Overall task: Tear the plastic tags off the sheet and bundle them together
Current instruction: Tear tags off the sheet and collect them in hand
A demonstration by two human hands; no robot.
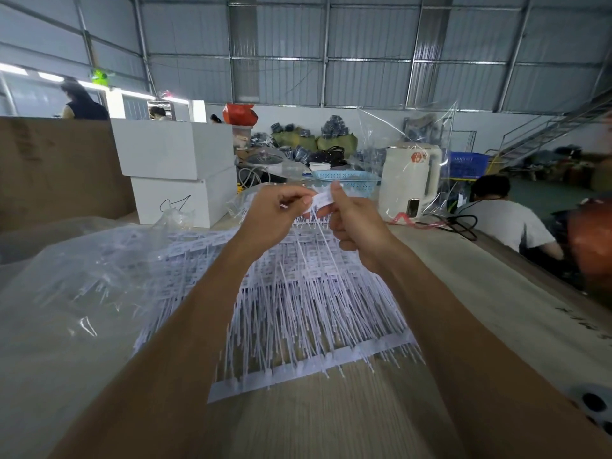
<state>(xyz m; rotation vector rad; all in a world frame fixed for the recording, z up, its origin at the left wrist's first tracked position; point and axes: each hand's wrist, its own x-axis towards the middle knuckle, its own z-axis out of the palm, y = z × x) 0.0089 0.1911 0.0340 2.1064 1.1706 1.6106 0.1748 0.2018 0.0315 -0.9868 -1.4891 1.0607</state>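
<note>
Wooden table (331,425) fills most of what I see, pale and long, and it runs far away from me. On its left side lies a big clear plastic bag (66,293), all crinkly and shiny. Next to the bag, in the middle of the table, is the sheet (298,309) of white plastic tags, a wide heap of thin strips with little printed labels, and it spreads from near my arms to under my hands. Far back on the left are two white boxes (178,173), one on top of the other. To the right of them stands a white kettle (409,180), and a light blue basket (347,180) sits between the boxes and the kettle. A person in a white shirt (510,220) bends low past the right edge of the table. Both my arms reach out over the sheet. My left hand (268,220) is held up above the far end of the sheet, with its fingers curled and its thumb and fingertips pinching the left end of a small white tag (323,197). My right hand (357,223) is just beside it, fingers curled too, pinching the right end of the same tag. Long thin tails hang from the hands down to the sheet.
</note>
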